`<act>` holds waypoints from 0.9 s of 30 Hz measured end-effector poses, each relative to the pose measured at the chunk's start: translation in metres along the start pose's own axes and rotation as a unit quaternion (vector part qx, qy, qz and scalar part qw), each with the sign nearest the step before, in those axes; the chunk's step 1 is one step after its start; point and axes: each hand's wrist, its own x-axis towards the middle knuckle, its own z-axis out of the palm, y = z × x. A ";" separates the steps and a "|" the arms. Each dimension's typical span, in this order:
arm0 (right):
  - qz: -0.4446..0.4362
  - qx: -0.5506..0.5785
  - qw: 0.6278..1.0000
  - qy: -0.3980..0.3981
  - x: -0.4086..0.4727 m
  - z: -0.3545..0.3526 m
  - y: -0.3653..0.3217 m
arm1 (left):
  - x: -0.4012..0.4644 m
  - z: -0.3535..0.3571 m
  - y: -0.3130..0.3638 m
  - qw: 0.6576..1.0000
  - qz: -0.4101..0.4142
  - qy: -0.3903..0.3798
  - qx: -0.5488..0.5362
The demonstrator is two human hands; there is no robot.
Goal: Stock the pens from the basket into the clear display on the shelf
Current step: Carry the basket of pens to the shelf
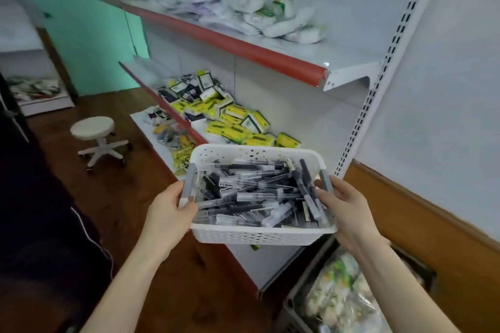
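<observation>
Two hands carry the basket (259, 235) right now, one on each short end, so the step in hand reads as bringing the pens (259, 192) to the shelving. Keep the basket level as you move it: the pens lie in a loose heap, crossing one another and reaching near the rim, and a tilt toward either end would likely let some slide out. I cannot find the clear display anywhere in this view, so you would do well to locate it before you commit to a spot. The middle shelf (216, 140), just behind the basket, already holds yellow boxes (232, 130); the bare stretch of the upper shelf (311, 54), right of the white packets (278, 16), looks like the easier place to rest the basket while you work. Set it down flat and fully on a shelf before you let go with either hand.

Your left hand (173, 211) grips the basket's left end, thumb over the grey handle (188, 184) and the fingers curled beneath, out of sight. Your right hand (343, 205) grips the right end, fingers wrapped round the other grey handle and reaching in close to the pens. The hands are well apart, the basket between them, held in the air in front of the shelving.
</observation>
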 end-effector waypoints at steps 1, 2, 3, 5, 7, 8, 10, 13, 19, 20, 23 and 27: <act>0.001 -0.003 1.000 -0.011 0.012 0.018 0.002 | 0.013 -0.009 -0.006 1.000 -0.007 0.010 -0.001; 0.002 -0.005 1.000 -0.021 0.024 0.036 0.004 | 0.026 -0.017 -0.011 1.000 -0.015 0.019 -0.001; 0.003 -0.005 0.999 -0.032 0.036 0.053 0.006 | 0.041 -0.025 -0.016 0.999 -0.021 0.029 0.000; 0.001 -0.007 0.999 -0.051 0.064 0.086 0.010 | 0.072 -0.037 -0.027 0.998 -0.035 0.047 0.001; -0.003 -0.009 0.998 -0.068 0.094 0.119 0.013 | 0.108 -0.047 -0.035 0.997 -0.043 0.064 0.004; -0.006 -0.009 0.997 -0.074 0.109 0.136 0.012 | 0.127 -0.051 -0.038 0.996 -0.045 0.073 0.005; -0.008 -0.007 0.997 -0.077 0.144 0.168 0.009 | 0.168 -0.059 -0.043 0.995 -0.051 0.083 0.002; 0.000 -0.007 0.997 -0.080 0.196 0.214 0.002 | 0.229 -0.072 -0.045 0.994 -0.058 0.090 0.005; -0.004 -0.025 0.992 -0.123 0.286 0.320 -0.019 | 0.346 -0.113 -0.054 0.990 -0.065 0.122 -0.001; -0.004 -0.031 0.991 -0.128 0.297 0.336 -0.020 | 0.362 -0.120 -0.056 0.989 -0.072 0.127 -0.006; -0.016 -0.053 0.988 -0.142 0.344 0.396 -0.019 | 0.424 -0.144 -0.070 0.987 -0.079 0.136 -0.012; -0.022 -0.067 0.984 -0.165 0.410 0.497 -0.016 | 0.528 -0.188 -0.096 0.985 -0.069 0.155 -0.012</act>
